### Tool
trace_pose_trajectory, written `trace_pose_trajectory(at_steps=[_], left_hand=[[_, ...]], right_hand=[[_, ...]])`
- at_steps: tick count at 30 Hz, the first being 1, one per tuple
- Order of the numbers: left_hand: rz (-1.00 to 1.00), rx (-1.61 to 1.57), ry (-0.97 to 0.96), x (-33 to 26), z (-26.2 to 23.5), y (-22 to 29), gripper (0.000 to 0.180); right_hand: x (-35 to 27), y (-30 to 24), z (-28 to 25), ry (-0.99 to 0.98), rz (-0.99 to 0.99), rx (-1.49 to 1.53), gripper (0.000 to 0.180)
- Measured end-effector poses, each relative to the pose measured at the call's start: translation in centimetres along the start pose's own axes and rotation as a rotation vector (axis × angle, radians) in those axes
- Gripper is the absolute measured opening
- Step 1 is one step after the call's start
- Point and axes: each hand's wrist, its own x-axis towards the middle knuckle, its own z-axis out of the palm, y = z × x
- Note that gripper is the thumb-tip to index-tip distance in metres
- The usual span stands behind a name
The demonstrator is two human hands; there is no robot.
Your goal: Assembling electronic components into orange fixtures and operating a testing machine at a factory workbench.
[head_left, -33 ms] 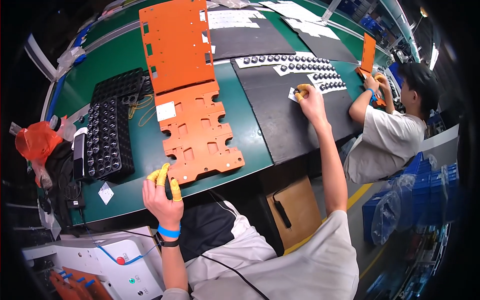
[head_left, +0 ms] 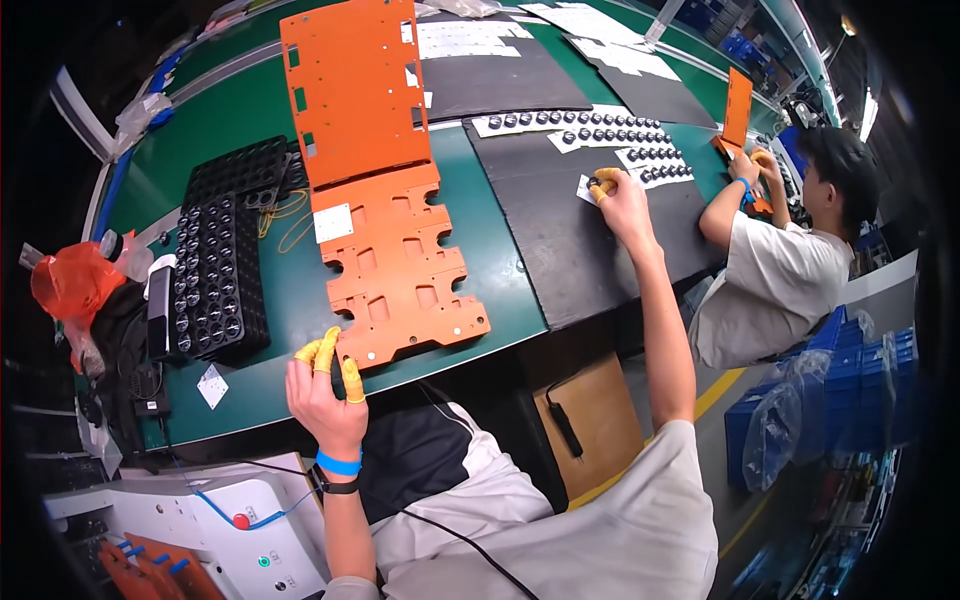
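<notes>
My right hand [head_left: 622, 203], in yellow finger cots, reaches far out over the black mat [head_left: 535, 235]. Its fingers pinch a small black round part [head_left: 594, 183] on a small white board [head_left: 583, 189]; the fingertips partly cover both. My left hand [head_left: 325, 385], also in yellow finger cots, is at the near left corner of the orange fixture [head_left: 395, 275], fingers stretched out and apart, holding nothing. The fixture's orange lid [head_left: 358, 95] is raised behind it. A white square board [head_left: 333, 223] rests at the fixture's left edge.
Several white strips with black round parts [head_left: 610, 134] lie at the mat's far side. Left of the fixture stands a black tray [head_left: 210, 285] of round parts, with a loose white board [head_left: 212, 386] nearer me. A co-worker [head_left: 780, 240] sits at the right.
</notes>
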Motion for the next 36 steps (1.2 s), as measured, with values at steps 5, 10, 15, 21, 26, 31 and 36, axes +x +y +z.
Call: trace_pose_trajectory(at_steps=[5, 10, 15, 21, 26, 31, 36], left_hand=[[0.009, 0.011, 0.028, 0.0, 0.3, -0.2, 0.037], [0.012, 0.021, 0.041, -0.1, 0.3, -0.5, 0.038], [0.012, 0.030, 0.034, 0.0, 0.3, -0.2, 0.039], [0.017, 0.041, 0.047, -0.1, 0.4, -0.4, 0.038], [0.020, 0.053, 0.050, 0.0, 0.4, -0.5, 0.038], [0.026, 0.043, 0.055, 0.0, 0.5, -0.4, 0.039], [0.023, 0.045, 0.065, -0.1, 0.5, -0.5, 0.039]], right_hand=[[3.0, -1.2, 0.8, -0.049, -0.056, -0.067, 0.030], [5.1, -4.3, 2.8, 0.043, -0.103, -0.153, 0.030], [6.5, -3.2, 5.2, 0.261, -0.314, -0.372, 0.026], [6.6, -3.2, 5.4, 0.286, -0.356, -0.344, 0.027], [6.7, -3.2, 5.2, 0.216, -0.412, -0.334, 0.030], [7.3, -3.1, 5.5, 0.279, -0.452, -0.364, 0.030], [7.7, -2.7, 6.1, 0.296, -0.415, -0.320, 0.036]])
